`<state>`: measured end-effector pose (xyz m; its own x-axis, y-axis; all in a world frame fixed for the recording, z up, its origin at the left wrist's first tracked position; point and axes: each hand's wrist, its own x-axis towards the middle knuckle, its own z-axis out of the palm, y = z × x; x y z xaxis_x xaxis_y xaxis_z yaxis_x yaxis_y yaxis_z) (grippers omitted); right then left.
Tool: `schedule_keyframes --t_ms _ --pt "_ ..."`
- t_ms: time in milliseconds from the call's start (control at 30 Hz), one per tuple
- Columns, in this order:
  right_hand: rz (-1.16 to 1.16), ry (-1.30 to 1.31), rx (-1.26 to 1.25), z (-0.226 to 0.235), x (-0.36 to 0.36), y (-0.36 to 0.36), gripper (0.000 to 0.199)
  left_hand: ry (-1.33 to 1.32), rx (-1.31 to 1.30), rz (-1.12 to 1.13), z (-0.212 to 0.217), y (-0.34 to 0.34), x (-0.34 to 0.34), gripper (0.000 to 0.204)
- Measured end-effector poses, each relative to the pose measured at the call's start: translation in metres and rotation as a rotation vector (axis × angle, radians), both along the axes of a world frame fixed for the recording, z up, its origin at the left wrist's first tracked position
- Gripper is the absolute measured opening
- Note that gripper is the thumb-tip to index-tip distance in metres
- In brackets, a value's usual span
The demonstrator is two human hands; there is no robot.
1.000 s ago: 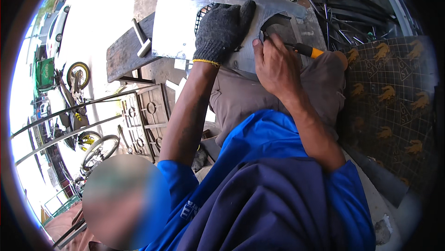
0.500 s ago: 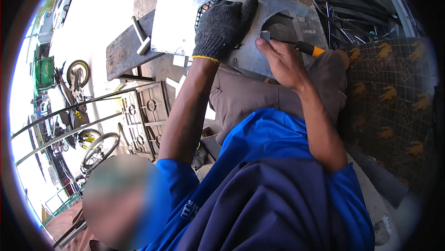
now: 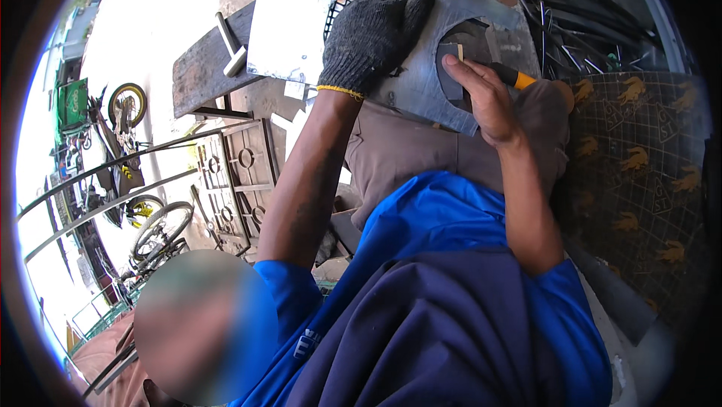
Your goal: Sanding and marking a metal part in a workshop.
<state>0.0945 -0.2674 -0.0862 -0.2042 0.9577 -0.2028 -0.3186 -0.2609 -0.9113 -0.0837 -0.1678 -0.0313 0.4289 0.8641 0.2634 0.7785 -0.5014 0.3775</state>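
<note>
Left hand: in a dark knit glove with a yellow cuff, the left hand (image 3: 374,42) lies back up across the middle of the sheet, thumb held out to the right; whether its fingers clasp anything cannot be told.
Right hand: bare, the right hand (image 3: 490,102) pinches a small block (image 3: 460,52), the thumb lying along its near side and the other fingers folded and mostly hidden.
Block: grey with a pale strip at one edge, held over the hole; whether it touches the rim cannot be told.
Sheet: a silvery metal sheet (image 3: 286,23), slightly tilted in view, its near edge over the wearer's trousers (image 3: 410,151).
Hole: the rounded hole (image 3: 481,37) is near the right end of the sheet, just beside the right hand.
Mesh: black mesh (image 3: 336,12) shows at an opening by the glove, partly covered by it.
Handle: a black and yellow handle (image 3: 520,79) is just beyond the right hand, close to the right knee.
Bench: left of the sheet, a worn wooden bench (image 3: 197,72) bears a mallet (image 3: 228,37).
Right side: a dark board (image 3: 609,204) with yellow figures; above it, metal bars (image 3: 594,19).
Left side: a gate (image 3: 248,179) with rings, a motorcycle (image 3: 113,170) and a bicycle (image 3: 162,230).
</note>
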Motion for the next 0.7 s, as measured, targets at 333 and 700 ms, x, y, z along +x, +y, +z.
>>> schedule_keyframes --t_ms 333,700 --pt "0.076 -0.241 0.068 0.006 0.011 0.003 0.049 0.011 0.006 0.003 -0.004 -0.002 -0.002 0.063" --pt "0.003 -0.318 0.079 0.007 0.014 -0.018 0.055 0.088 0.034 0.014 -0.007 -0.011 -0.002 0.064"
